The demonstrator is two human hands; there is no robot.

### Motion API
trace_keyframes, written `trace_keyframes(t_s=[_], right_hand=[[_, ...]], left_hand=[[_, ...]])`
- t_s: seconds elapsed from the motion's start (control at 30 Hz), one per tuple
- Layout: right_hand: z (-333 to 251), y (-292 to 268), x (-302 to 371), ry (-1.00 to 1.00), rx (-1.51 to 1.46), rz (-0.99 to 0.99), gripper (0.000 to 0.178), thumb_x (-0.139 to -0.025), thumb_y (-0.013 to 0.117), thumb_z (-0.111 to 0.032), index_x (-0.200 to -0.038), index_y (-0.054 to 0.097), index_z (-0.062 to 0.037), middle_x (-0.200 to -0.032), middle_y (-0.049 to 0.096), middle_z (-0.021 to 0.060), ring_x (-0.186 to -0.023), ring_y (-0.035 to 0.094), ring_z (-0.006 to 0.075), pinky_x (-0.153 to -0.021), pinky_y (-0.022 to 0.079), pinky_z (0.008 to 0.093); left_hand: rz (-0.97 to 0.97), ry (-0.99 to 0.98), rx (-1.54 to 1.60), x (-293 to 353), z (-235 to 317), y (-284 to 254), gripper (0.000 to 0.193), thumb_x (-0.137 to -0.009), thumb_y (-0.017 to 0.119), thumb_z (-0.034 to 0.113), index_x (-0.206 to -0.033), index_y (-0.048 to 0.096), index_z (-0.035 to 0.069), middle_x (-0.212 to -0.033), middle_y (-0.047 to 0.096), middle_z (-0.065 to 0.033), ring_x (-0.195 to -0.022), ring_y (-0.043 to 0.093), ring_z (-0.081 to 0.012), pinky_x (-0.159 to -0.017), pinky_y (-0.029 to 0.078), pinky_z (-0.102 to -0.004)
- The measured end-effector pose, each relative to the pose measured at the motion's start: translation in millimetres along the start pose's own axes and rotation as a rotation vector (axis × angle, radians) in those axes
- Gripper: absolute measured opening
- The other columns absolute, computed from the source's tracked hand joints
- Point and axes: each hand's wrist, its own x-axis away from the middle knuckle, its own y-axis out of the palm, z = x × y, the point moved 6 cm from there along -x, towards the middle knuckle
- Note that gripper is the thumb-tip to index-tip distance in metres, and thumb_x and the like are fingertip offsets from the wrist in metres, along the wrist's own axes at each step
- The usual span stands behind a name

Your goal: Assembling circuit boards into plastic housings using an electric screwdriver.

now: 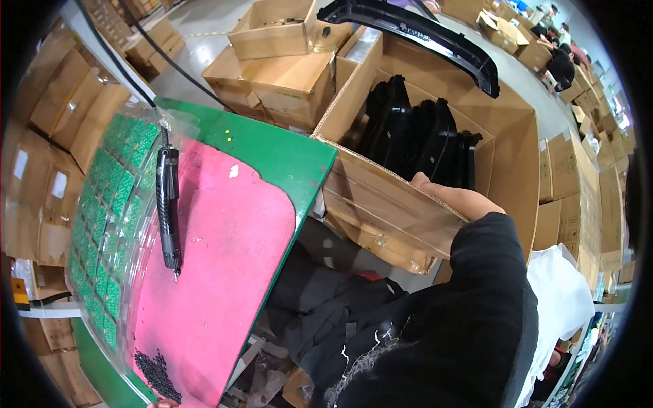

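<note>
A: Where are the black parts found, and how is the right hand placed?

B: The black parts (439, 136) are stood close together, roughly on end, inside the open carton (507, 156), to the right of the green table (272, 144). The right hand (420, 179) is set just inside the near wall, beside them. Its fingers are hidden, so whether a part is gripped cannot be told.

A: And the left hand?

B: Only a sliver of the left hand (162, 404) is shown at the lower edge, near a heap of small black pieces (158, 374); its opening cannot be judged.

A: How is such a reach best carried out?

B: A single part is best taken by a firm edge and drawn straight upward, so that its neighbours are not scraped or hooked. The forearm is best kept off the cardboard rim. Care is also advised around the long curved black panel (415, 39) seen at the carton's far side, which could be knocked.

A: What should be noted on the table?

B: A black electric screwdriver (168, 204) is laid on the pink mat (231, 238), beside the tray of green boards (102, 224); any part set down there should be kept clear of both.
</note>
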Motion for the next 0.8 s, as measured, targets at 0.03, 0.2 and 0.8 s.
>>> trace_keyframes(t_s=[0.03,0.2,0.8], right_hand=[[-3,-18,17,0.082,-0.072,0.035,0.041,-0.08,0.072,-0.027,-0.105,0.065,0.0045,-0.105,0.067,0.0197,-0.092,0.067,0.0316,-0.077,0.057,0.0399],[5,-65,25,0.045,-0.7,-0.236,0.016,-0.082,0.064,-0.015,-0.072,0.057,-0.004,-0.071,0.053,0.0053,-0.056,0.054,0.0152,-0.042,0.042,0.0257],[-100,-271,280,-0.444,-0.393,-0.286,0.007,-0.081,0.052,-0.013,-0.084,0.054,-0.0067,-0.066,0.049,-0.0048,-0.047,0.049,0.0049,-0.045,0.04,0.019]], left_hand=[[0.007,-0.005,0.004,3,2,11,0.011,-0.088,0.059,0.007,-0.088,0.063,-0.004,-0.076,0.057,-0.0136,-0.064,0.054,-0.022,-0.057,0.045,-0.0305],[-0.055,0.029,0.041,18,3,31,0.011,-0.088,0.059,0.005,-0.088,0.061,-0.006,-0.067,0.056,-0.0123,-0.056,0.052,-0.0203,-0.054,0.044,-0.0303],[-0.404,0.122,0.326,37,-16,54,0.014,-0.098,0.046,0.007,-0.101,0.056,-0.004,-0.064,0.055,-0.0098,-0.055,0.05,-0.0161,-0.052,0.041,-0.0265]])
